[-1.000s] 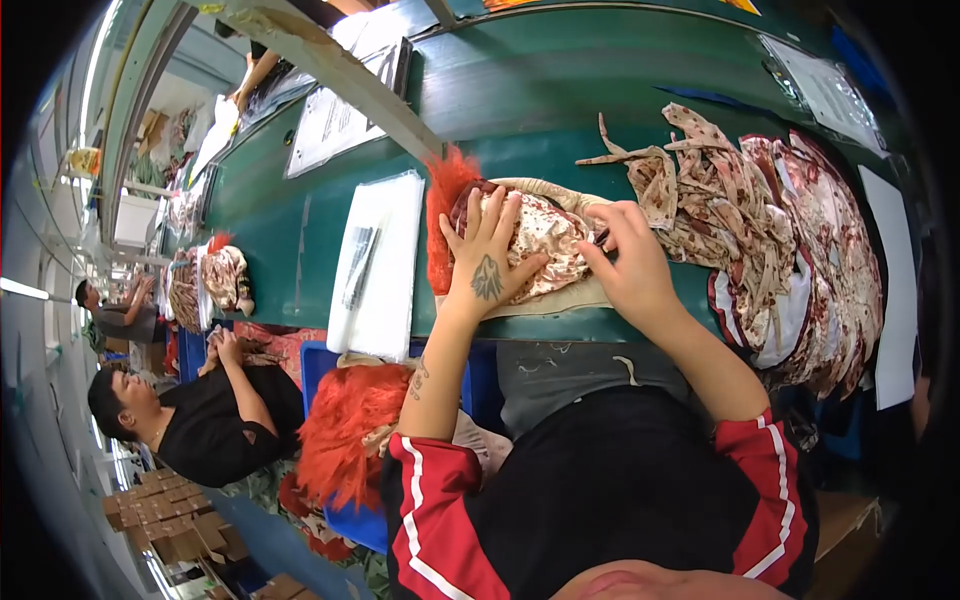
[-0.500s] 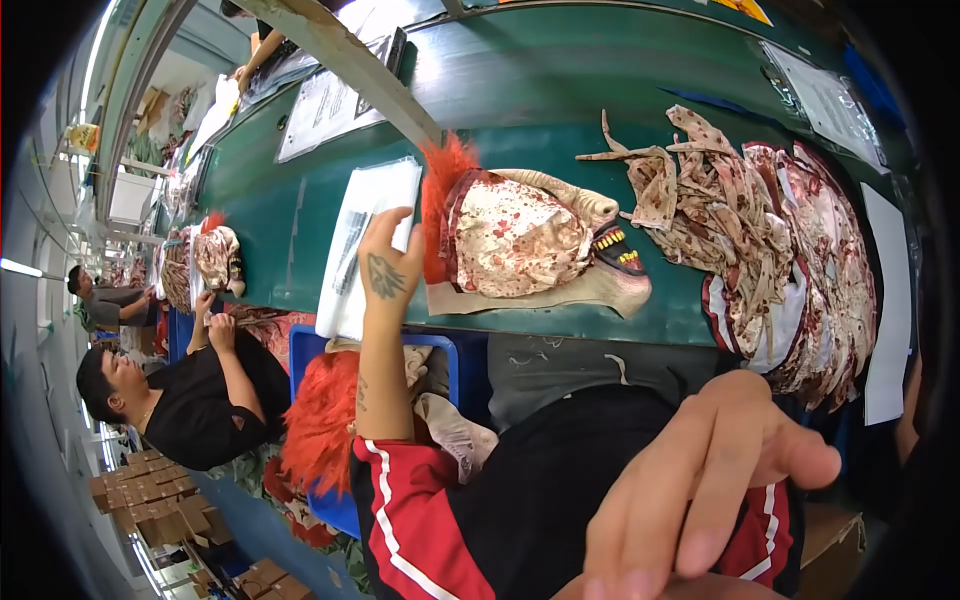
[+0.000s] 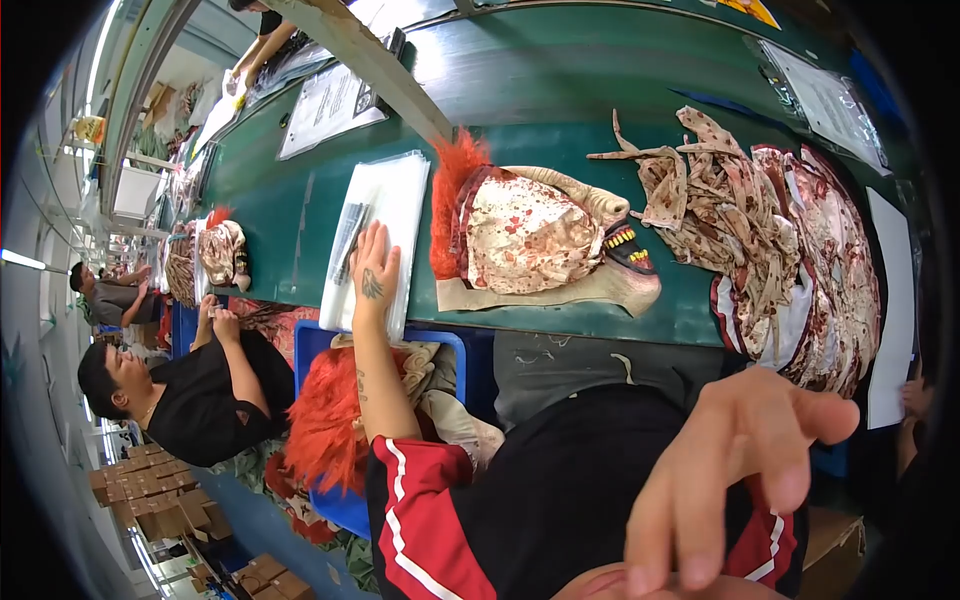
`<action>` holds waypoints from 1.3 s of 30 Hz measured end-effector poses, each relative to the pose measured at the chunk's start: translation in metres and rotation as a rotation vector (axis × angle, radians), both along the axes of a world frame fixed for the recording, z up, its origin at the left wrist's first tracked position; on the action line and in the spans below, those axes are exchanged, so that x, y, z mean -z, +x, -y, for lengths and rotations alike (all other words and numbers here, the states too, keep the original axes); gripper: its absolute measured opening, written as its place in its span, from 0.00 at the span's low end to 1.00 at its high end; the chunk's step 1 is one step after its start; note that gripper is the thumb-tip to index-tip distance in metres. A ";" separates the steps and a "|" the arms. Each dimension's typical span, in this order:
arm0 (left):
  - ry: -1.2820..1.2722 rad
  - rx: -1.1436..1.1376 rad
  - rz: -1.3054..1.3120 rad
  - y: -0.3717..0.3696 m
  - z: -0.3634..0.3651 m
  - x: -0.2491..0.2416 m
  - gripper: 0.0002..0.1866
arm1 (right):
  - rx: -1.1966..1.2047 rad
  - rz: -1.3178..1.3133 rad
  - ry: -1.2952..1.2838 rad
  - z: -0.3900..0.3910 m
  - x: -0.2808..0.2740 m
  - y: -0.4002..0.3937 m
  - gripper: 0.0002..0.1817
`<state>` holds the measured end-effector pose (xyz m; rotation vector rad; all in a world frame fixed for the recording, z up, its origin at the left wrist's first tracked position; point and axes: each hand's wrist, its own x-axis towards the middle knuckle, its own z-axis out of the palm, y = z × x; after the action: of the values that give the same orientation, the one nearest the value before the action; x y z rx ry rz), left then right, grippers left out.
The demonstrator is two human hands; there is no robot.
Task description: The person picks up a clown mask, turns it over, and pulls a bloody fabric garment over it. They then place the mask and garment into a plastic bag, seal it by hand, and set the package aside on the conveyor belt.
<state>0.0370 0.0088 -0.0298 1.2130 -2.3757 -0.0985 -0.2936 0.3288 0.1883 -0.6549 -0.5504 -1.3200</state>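
My left hand, tattooed on the back, lies flat with fingers stretched out on a stack of clear plastic bags. Just right of it on the table is a clown mask with red hair, yellow teeth and a blood-spotted cloth over much of it. Close to the camera hangs my right hand, its fingers loosely bent and apart, with nothing visible in it. Its fingertips reach a blurred skin-coloured surface at the bottom edge.
Blood-spotted cloth pieces are heaped on the green table at right. Below its edge, a blue bin holds red-haired masks. A slanted post crosses above the table. A co-worker sits at left.
My left hand has come down from a raised position onto the plastic bags. My right hand has shifted slightly right, its fingers more spread. The mask stays in place.
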 end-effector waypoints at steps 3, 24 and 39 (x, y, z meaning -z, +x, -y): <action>0.080 -0.124 0.075 -0.008 -0.003 0.004 0.22 | -0.052 0.037 0.060 -0.001 0.001 -0.005 0.27; 0.851 0.044 -1.447 0.005 0.039 -0.142 0.15 | 0.525 -0.143 0.547 0.003 0.085 -0.051 0.14; 0.381 0.415 -0.763 -0.172 -0.137 -0.149 0.06 | 0.616 -0.652 0.723 0.050 0.092 0.005 0.21</action>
<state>-0.1352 0.1454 0.1196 0.6216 -1.9028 -0.9940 -0.2887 0.2790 0.0967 -0.6061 0.6935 -1.6201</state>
